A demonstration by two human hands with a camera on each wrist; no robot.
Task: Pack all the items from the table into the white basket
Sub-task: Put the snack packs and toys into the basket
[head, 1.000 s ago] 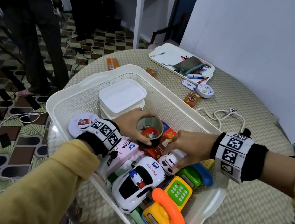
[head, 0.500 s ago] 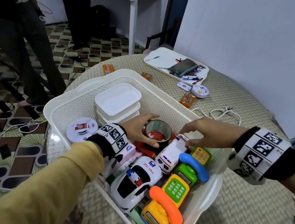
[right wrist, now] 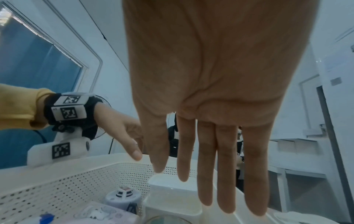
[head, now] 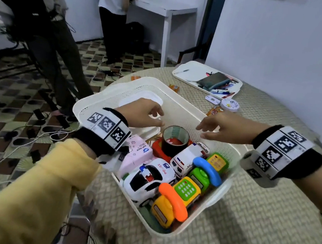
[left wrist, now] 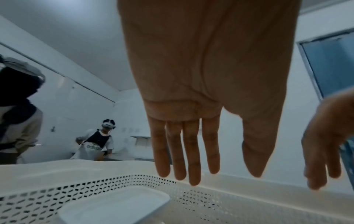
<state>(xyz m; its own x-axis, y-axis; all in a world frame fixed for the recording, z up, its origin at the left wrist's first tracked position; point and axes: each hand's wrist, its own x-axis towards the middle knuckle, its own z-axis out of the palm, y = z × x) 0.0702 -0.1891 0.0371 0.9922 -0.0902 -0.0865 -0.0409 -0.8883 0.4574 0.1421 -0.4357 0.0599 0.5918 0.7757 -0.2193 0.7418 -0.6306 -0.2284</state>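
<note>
White basket point(head: 217, 200) on the woven-mat counter point(head: 254, 232), head view: two toy cars, two toy phones, one tape roll point(head: 175, 140) on a red box, one pink tissue pack, stacked white containers; left hand point(head: 143, 112) and right hand point(head: 225, 127) hover over it, each grip spread, holding nothing. Left wrist view: straight fingers point(left wrist: 193, 159) above one white container point(left wrist: 114, 204) by the perforated wall. Right wrist view: fingers point(right wrist: 206, 163) straight over containers, white walls behind.

The perforated white plastic basket point(head: 227, 149) sits on a beige woven-pattern tabletop point(head: 255, 223). Inside lie a white police toy car point(head: 149, 177) with blue and red marks, a pale pink tissue pack point(head: 138, 153), and a dark tape roll point(head: 175, 141) on a red box point(head: 158, 149).
</note>
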